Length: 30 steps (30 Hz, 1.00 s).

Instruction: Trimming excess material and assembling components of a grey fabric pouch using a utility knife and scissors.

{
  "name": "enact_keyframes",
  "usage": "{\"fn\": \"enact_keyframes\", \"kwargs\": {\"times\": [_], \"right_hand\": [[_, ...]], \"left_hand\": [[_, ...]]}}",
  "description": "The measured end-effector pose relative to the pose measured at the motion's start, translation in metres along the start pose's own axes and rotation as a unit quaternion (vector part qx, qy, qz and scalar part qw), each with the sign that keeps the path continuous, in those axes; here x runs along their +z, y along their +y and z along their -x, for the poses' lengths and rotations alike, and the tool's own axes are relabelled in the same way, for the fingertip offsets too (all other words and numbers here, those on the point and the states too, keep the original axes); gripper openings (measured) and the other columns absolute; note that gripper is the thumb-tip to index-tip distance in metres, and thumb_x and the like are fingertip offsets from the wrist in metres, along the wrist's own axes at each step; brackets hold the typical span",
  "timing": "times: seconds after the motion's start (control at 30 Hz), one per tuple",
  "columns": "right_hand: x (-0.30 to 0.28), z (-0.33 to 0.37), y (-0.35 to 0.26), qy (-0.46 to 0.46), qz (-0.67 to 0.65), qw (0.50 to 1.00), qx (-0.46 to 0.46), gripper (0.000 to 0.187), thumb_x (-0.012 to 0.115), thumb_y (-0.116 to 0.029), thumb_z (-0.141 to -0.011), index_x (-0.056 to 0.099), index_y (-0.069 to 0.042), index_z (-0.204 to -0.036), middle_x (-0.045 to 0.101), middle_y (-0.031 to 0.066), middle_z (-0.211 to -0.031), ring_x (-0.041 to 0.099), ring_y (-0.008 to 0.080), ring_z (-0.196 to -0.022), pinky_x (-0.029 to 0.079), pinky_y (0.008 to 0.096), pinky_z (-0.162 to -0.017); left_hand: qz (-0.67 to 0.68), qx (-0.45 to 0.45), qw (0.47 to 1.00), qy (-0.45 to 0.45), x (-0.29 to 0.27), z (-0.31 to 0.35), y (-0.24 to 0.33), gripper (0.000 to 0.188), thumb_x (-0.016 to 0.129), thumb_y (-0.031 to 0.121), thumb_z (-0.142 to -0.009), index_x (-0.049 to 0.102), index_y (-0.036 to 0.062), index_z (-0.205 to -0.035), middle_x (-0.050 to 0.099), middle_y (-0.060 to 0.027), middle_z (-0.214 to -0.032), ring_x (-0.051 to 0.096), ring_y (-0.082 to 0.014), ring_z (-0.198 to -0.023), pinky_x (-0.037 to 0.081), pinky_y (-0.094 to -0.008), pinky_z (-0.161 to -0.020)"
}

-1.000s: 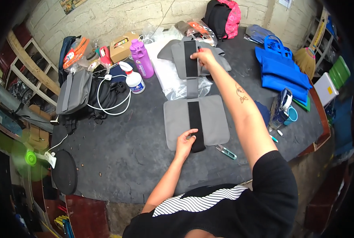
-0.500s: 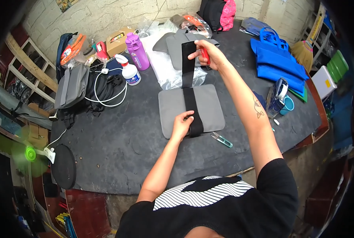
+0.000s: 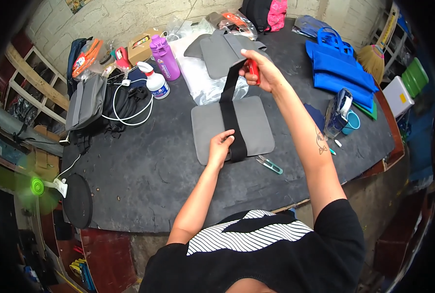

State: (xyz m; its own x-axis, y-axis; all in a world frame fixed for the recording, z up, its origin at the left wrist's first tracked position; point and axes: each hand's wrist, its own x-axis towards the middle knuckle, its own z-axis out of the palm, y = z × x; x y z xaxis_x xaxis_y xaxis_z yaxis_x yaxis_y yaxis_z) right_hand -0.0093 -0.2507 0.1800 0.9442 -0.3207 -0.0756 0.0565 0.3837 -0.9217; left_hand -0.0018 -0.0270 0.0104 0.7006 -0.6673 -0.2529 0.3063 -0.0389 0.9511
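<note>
A grey padded panel (image 3: pixel 258 124) with rounded corners lies flat on the dark table. Across its middle runs a wide black strap (image 3: pixel 229 117), whose far part rises off the table. My left hand (image 3: pixel 219 150) rests at the panel's near left, thumb and fingers closed on the strap's edge. Beyond the panel, my right hand (image 3: pixel 263 71) pinches the raised strap end between thumb and finger. Its other fingers wrap a small red object (image 3: pixel 254 72), partly hidden, its kind unclear. Thread snips (image 3: pixel 270 165) with a teal handle lie just off the panel's near right corner.
More grey panels (image 3: pixel 217 56) sit on clear plastic at the back. To the left stand a spray bottle (image 3: pixel 155 82), a purple bottle (image 3: pixel 165 58) and a grey bag (image 3: pixel 85 102) with a white cable. Blue bags (image 3: pixel 342 68) and a teal cup (image 3: pixel 352 123) are on the right.
The raised strap end has tilted to the right and folded over under my right hand, which has moved slightly right and lower. My left hand keeps its place on the strap. The view has shifted a little.
</note>
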Motion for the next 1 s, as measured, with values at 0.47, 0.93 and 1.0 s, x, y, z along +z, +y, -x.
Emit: {"fn": "enact_keyframes", "kwargs": {"times": [0.47, 0.93, 1.0], "right_hand": [[0.022, 0.151, 0.128, 0.114, 0.018, 0.992, 0.052, 0.042, 0.066, -0.003, -0.082, 0.047, -0.006, -0.120, 0.048, -0.0016, -0.080, 0.041, 0.0052, -0.052, 0.034, 0.0227, -0.049], [0.003, 0.127, 0.172, 0.166, 0.114, 0.978, -0.055, 0.035, 0.062, 0.001, -0.084, 0.052, -0.004, -0.117, 0.048, -0.0027, -0.079, 0.044, 0.0044, -0.065, 0.038, 0.0203, -0.058], [-0.004, 0.117, 0.178, 0.175, 0.142, 0.971, -0.080, 0.035, 0.062, 0.002, -0.084, 0.053, -0.004, -0.117, 0.048, -0.0022, -0.079, 0.045, 0.0052, -0.069, 0.040, 0.0205, -0.063]], "left_hand": [[0.202, -0.002, 0.976, -0.077, -0.003, -0.013, -0.008, 0.058, 0.038, 0.042, -0.098, 0.048, -0.0081, -0.126, 0.056, -0.0156, -0.125, 0.061, -0.0244, -0.104, 0.050, -0.0388, -0.086], [0.193, 0.032, 0.957, -0.214, 0.000, -0.029, 0.016, 0.058, 0.044, 0.021, -0.087, 0.036, 0.0034, -0.142, 0.055, -0.0114, -0.127, 0.060, -0.0205, -0.103, 0.051, -0.0383, -0.086], [0.164, 0.032, 0.960, -0.227, -0.004, -0.031, 0.015, 0.062, 0.043, 0.019, -0.085, 0.032, 0.0032, -0.144, 0.052, -0.0115, -0.131, 0.058, -0.0218, -0.107, 0.048, -0.0386, -0.090]]}}
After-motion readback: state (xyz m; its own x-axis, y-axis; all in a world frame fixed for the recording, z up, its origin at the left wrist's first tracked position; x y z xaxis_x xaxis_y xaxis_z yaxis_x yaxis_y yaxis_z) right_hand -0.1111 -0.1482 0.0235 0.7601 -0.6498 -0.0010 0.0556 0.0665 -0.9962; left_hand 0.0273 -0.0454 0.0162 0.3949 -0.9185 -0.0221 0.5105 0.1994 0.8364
